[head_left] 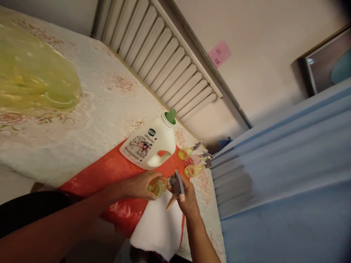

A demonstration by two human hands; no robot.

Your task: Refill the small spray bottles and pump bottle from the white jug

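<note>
A small clear spray bottle (158,187) with yellow liquid is held between my two hands, tilted in the view. My left hand (142,185) is wrapped round its body. At its neck, my right hand (189,195) grips the grey and peach trigger sprayer (177,185); some of those fingers are hidden behind it. Just beyond my hands stands a large white detergent jug (145,144), uncapped, with a green spout in its mouth. Underneath lies a red plastic sheet (123,212), and a white cloth (159,226) hangs near the table's front edge.
Several spray bottles (194,170) with yellow and pink liquid cluster right of the jug. A large bag (33,73) of yellow-green liquid or plastic lies at the far left on the flowered tablecloth (93,124). A metal rack (159,54) lines the back; a blue curtain (282,175) hangs right.
</note>
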